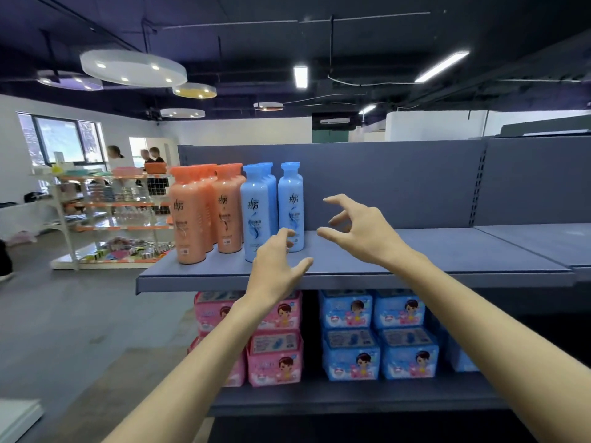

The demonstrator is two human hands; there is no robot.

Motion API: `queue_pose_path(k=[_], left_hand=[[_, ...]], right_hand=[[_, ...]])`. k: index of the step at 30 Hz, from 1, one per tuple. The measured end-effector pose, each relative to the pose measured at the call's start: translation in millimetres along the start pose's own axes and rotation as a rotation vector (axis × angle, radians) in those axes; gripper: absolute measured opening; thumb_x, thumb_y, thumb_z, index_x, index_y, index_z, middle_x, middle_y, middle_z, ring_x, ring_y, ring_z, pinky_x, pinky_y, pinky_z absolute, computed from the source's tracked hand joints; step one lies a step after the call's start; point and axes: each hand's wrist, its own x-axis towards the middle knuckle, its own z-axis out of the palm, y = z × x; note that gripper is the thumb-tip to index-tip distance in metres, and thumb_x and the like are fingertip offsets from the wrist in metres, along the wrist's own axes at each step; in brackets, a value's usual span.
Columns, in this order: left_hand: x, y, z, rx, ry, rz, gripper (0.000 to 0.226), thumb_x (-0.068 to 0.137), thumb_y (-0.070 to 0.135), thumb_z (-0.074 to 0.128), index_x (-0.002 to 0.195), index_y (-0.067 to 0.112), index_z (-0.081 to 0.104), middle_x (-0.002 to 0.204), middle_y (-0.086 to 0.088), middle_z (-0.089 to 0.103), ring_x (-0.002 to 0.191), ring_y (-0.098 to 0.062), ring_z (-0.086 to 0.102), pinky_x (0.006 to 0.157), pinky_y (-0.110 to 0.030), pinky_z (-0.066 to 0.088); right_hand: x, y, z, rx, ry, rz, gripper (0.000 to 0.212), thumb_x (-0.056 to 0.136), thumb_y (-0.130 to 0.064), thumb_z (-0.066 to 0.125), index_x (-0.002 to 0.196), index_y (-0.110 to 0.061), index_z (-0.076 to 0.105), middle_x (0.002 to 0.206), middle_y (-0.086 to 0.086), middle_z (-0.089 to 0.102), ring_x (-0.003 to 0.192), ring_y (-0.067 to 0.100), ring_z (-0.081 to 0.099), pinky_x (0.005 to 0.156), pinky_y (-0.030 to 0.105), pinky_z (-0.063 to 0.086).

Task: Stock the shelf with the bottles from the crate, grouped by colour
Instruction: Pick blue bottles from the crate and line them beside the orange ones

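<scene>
We hold nothing: our left hand (277, 266) hovers loosely spread before the blue bottles (271, 206), our right hand (361, 230) half-curled beside them.

The left hand (275, 266) covers the bases of the front blue bottles (257, 212), so contact cannot be judged. Rear orange bottles (204, 187) show only caps and edges behind the front row. Both forearms leave the lower edge. Pink packs (278, 356) are partly masked by the left forearm. Distant shelving (108, 215) is blurred; bottle label print is too small to read.
</scene>
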Motion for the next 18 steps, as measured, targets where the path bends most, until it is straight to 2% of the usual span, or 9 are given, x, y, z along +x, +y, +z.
queue_pose_path(k=[6, 10, 18], left_hand=[[-10.7, 22.2, 0.1, 0.004, 0.014, 0.088, 0.053, 0.08, 0.039, 0.074, 0.124, 0.016, 0.054, 0.115, -0.004, 0.063, 0.106, -0.019, 0.06, 0.09, -0.043, 0.052], [-59.0, 8.3, 26.5, -0.001, -0.036, 0.097, 0.049, 0.08, 0.039, 0.073, 0.12, 0.021, 0.054, 0.11, 0.001, 0.064, 0.102, -0.015, 0.062, 0.085, -0.038, 0.053], [-200.0, -79.9, 131.8, 0.035, -0.442, -0.195, 0.049, 0.08, 0.039, 0.073, 0.121, 0.022, 0.053, 0.109, 0.005, 0.062, 0.103, -0.016, 0.06, 0.089, -0.037, 0.049]], right_hand=[[-29.8, 3.3, -17.6, -0.018, 0.027, 0.003, 0.054, 0.088, -0.047, 0.07, 0.137, -0.033, 0.049, 0.11, -0.003, 0.07, 0.09, 0.009, 0.068, 0.085, 0.033, 0.056], [-77.2, 23.7, 5.0, 0.028, -0.011, 0.007, 0.051, 0.089, -0.044, 0.07, 0.134, -0.031, 0.052, 0.108, -0.002, 0.07, 0.086, 0.009, 0.069, 0.086, 0.031, 0.056], [-187.9, 111.6, 109.7, 0.016, -0.332, 0.197, 0.051, 0.09, -0.045, 0.067, 0.136, -0.032, 0.05, 0.11, -0.003, 0.069, 0.087, 0.008, 0.067, 0.088, 0.037, 0.055]])
